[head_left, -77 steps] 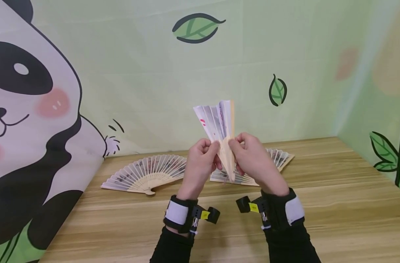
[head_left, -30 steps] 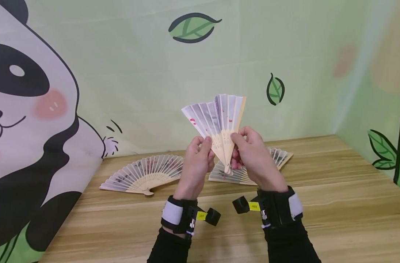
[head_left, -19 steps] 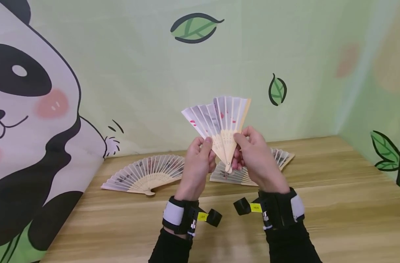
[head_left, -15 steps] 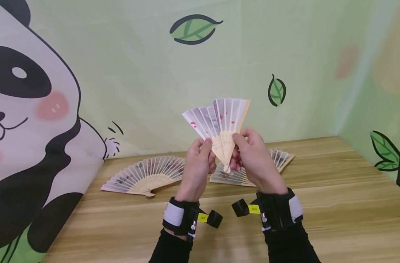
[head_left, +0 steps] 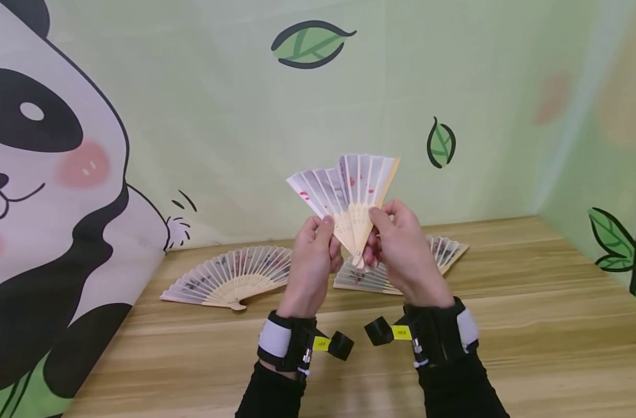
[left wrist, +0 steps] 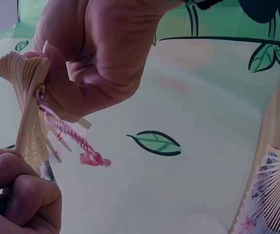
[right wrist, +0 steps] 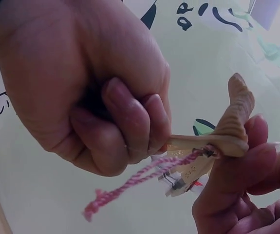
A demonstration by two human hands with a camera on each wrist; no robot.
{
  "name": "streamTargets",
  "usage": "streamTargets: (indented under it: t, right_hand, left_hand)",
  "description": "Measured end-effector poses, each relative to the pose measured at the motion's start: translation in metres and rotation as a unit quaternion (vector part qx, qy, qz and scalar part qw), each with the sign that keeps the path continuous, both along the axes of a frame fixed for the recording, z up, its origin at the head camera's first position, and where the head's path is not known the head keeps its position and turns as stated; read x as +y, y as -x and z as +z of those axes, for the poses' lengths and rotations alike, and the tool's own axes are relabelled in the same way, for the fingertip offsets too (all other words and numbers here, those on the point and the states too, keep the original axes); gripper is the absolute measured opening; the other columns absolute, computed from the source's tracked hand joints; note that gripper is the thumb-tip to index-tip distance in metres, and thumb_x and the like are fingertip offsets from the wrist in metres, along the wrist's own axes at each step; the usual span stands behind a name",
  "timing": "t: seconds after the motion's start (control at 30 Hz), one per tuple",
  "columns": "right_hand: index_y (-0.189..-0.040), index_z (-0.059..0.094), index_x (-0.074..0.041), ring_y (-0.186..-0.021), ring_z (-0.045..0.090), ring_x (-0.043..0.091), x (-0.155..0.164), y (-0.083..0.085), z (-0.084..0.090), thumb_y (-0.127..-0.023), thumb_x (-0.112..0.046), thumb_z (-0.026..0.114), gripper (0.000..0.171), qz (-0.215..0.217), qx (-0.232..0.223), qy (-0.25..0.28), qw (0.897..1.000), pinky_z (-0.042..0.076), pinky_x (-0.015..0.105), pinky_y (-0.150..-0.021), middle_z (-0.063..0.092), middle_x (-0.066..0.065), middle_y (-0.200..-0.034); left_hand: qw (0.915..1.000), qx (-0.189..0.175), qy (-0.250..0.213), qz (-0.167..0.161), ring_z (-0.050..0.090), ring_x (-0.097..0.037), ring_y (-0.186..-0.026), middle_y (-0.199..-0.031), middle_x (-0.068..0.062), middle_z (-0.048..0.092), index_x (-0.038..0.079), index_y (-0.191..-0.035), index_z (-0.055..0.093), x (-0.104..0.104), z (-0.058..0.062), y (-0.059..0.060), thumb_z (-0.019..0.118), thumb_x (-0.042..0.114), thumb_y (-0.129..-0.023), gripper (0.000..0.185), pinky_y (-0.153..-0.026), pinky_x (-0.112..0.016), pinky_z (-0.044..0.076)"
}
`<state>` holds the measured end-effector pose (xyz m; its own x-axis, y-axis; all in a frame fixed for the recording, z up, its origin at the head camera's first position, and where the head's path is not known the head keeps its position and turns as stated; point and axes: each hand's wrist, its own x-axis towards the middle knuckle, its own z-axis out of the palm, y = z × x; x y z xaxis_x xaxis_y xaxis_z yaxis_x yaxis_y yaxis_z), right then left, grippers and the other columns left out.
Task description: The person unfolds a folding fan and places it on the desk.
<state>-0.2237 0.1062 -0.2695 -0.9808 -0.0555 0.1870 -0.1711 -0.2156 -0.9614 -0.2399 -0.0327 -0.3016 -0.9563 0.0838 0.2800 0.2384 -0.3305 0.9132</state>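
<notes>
While both hands were raised above the worktop [head_left: 506, 325], the scene stood thus:

Held fan: a small folding fan [head_left: 349, 191], partly spread, stood upright in the air between the two hands, its pivot end down and its paper leaf up, in front of the green wall.

Left hand: the left hand [head_left: 312, 264] had its grip closed on the left ribs of the fan, thumb pressed on the front near the pivot and fingers curled behind.

Right hand: the right hand [head_left: 401, 255] pinched the right guard stick, thumb in front and fingers curled round the back.

Cord: a pink twisted cord [right wrist: 140, 183] hung loose from the pivot, knotted at its end, as the right wrist view showed.

Open fan, left: a fully spread fan [head_left: 231, 278] lay flat on the worktop, left of the hands.

Open fan, behind: another spread fan [head_left: 443, 252] lay on the worktop behind the hands, partly hidden by them.

Backdrop: a panda picture [head_left: 40, 191] covered the left wall, with leaf drawings [head_left: 309, 45] on the rear wall.
</notes>
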Motion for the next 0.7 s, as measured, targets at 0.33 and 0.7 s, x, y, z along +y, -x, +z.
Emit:
streamTargets:
  t: [0.33, 0.7]
  right_hand:
    - [-0.102, 0.036, -0.005, -0.046, 0.045, 0.014, -0.0009, 0.001, -0.0008, -0.107, -0.02, 0.036, 0.015, -0.012, 0.006, 0.014, 1.0, 0.04, 0.023, -0.042, 0.042, 0.006, -0.071]
    - [-0.105, 0.036, -0.005, -0.047, 0.045, 0.014, -0.003, 0.0007, 0.0001, -0.107, -0.02, 0.036, 0.015, -0.018, 0.004, 0.024, 1.0, 0.039, 0.023, -0.042, 0.043, 0.006, -0.071]
  left_hand:
    - [0.9999, 0.001, -0.011, 0.001, 0.03, -0.01, -0.05, -0.062, 0.002, 0.037, 0.011, -0.09, 0.041, 0.0003, 0.0013, 0.0, 0.04, 0.026, -0.106, 0.022, -0.045, -0.022, 0.025]
    - [0.9995, -0.005, -0.032, 0.007, 0.031, -0.01, -0.049, -0.06, 0.002, 0.037, 0.011, -0.087, 0.039, 0.0009, 0.0011, -0.0009, 0.041, 0.026, -0.106, 0.024, -0.045, -0.022, 0.026]
